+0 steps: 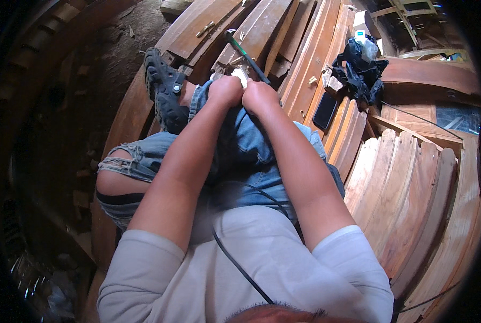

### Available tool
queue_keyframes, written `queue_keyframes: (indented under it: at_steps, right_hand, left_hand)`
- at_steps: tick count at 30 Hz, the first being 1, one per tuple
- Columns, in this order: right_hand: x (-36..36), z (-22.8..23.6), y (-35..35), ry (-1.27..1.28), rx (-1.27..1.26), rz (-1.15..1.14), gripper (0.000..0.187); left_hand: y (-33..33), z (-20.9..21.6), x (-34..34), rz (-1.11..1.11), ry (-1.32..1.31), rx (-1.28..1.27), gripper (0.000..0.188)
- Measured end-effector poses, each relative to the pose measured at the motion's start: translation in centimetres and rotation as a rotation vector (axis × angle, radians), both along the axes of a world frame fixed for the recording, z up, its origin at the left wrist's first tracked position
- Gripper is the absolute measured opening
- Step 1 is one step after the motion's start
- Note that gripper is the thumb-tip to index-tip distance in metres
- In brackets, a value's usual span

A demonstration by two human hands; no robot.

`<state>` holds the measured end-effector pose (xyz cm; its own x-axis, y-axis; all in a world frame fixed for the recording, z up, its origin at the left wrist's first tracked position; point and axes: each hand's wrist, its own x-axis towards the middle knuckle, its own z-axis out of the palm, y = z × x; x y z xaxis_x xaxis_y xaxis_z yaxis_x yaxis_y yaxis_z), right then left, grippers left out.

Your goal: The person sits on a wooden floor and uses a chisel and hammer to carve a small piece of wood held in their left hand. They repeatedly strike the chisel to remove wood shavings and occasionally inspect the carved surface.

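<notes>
My left hand (227, 90) and my right hand (261, 97) are close together beyond my lap, both with fingers curled closed. Between them pokes a small white piece (241, 75), which both seem to grip; its kind and most of the fingers are hidden behind the fists. Just past my hands a hammer (246, 54) with a green and black handle lies on the wooden boards (259, 28), its head pointing away to the left.
To the right, a black phone (325, 110) rests on planks beside a black plastic bag (361, 67). Stacked pale boards (391, 183) fill the right side. My clog (165, 89) sits on wood at left. A dark cable (240, 266) crosses my shirt.
</notes>
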<state>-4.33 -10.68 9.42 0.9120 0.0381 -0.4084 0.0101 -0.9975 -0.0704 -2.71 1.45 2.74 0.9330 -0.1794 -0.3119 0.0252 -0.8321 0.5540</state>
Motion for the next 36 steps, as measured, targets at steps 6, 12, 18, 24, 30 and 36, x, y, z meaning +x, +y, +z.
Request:
queue_keyframes:
  at_steps: [6,12,18,24,30,36]
  right_hand:
    - [0.3,-0.5,-0.6,-0.028,0.04,0.009,0.04]
    - [-5.6,4.0,-1.1,-0.05,0.025,0.068,0.043]
    - [-8.3,4.8,-1.4,-0.065,-0.027,0.053,0.05]
    - [-8.1,5.5,0.2,0.024,-0.086,0.033,0.053]
    - [-7.5,3.5,0.3,-0.037,-0.044,0.022,0.052]
    - [-4.6,2.2,0.7,-0.075,-0.035,0.033,0.043]
  left_hand:
    - [-0.2,-0.9,-0.1,0.005,-0.038,0.001,0.032]
    - [0.0,0.6,-0.7,0.005,-0.019,-0.02,0.045]
    - [0.0,0.9,-0.5,0.016,0.018,-0.002,0.038]
    - [0.0,0.8,-0.6,0.017,-0.008,-0.006,0.037]
    - [0.1,0.1,-0.4,0.025,-0.023,-0.024,0.04]
    - [0.1,1.0,-0.5,0.001,0.031,-0.017,0.034]
